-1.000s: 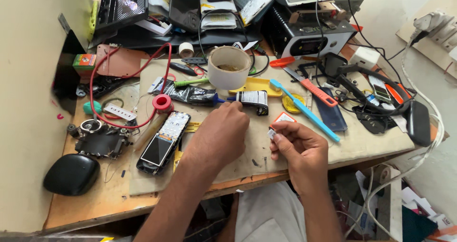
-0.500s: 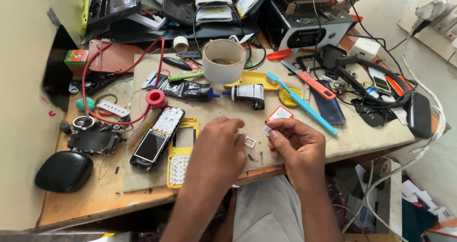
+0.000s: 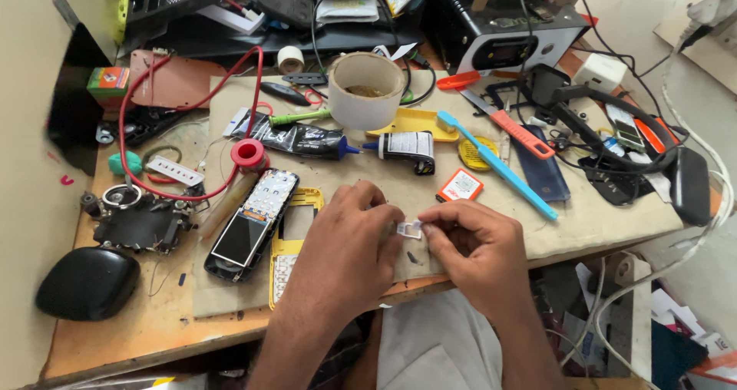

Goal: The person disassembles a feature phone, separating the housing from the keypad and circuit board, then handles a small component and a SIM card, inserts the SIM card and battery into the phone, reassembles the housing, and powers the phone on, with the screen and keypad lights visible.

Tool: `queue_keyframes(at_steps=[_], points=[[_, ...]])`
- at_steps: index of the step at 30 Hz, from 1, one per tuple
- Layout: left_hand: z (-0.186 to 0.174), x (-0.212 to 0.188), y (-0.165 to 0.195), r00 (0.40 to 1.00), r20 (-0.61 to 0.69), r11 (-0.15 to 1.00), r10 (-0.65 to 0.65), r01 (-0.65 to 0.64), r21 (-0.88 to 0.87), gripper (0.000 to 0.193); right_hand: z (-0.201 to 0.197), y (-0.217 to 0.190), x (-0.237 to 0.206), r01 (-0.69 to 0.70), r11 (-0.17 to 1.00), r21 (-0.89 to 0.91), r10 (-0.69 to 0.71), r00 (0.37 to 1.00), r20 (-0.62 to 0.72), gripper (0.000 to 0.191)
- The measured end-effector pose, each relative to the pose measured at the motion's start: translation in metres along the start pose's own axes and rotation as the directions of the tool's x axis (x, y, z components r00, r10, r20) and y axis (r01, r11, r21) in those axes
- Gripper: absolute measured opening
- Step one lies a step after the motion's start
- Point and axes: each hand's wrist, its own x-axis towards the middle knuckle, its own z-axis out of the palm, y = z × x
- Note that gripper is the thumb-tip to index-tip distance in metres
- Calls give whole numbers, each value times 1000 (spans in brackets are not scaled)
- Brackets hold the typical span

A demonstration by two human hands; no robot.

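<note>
Both hands meet over the near edge of the table (image 3: pixel 153 328). Left hand (image 3: pixel 345 256) and right hand (image 3: pixel 480 256) pinch the same small pale chip-like part (image 3: pixel 410 229) between them; it's tiny, I can't tell what it is beyond a whitish, squarish piece. Left grip: thumb and forefinger clamped on the part's left edge. Right grip: fingertips closed on its right edge. So the part sits right at the tips of both grips, held just above the beige mat (image 3: pixel 583 221), not lying on it.

Just left of the left hand: a yellow phone housing (image 3: pixel 295 233) flat on the mat, partly under the wrist. Beside that, touching its left edge, a phone board with screen and keypad (image 3: pixel 253 223), lying diagonally.

Beyond the hands, further up the table: small orange-and-white square card (image 3: pixel 461 184), near the right hand but apart from it. Blue toothbrush (image 3: pixel 499 167) runs diagonally to the right of the card. Black battery with white label (image 3: pixel 408 148) and a black glue tube (image 3: pixel 303 139) lie in a row behind. Roll of tape (image 3: pixel 366 90) stands upright behind those. Red spool (image 3: pixel 247 153) with red wire (image 3: pixel 192 102) looping off to the left.

Far left near edge: black mouse-shaped case (image 3: pixel 86 282), well apart from both hands. Orange-handled tool (image 3: pixel 518 133) right of the toothbrush.
</note>
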Motion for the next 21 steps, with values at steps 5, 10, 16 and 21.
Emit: queue_keyframes(at_steps=[5,10,16,21], points=[[5,-6,-5,998,-67,999,13,-16,-41,12,4,-5,-4,146,959,-242,-157,987,-28,14],[6,-8,-8,996,-83,998,25,-30,-61,15,6,-10,-6,204,878,-433,-204,978,47,16],[5,-3,-8,999,-51,998,-6,3,-61,13,10,-15,-12,223,845,-485,-237,971,34,15],[6,-1,-7,999,41,997,21,-24,79,17,13,-16,-8,105,862,-495,-131,991,-18,14]])
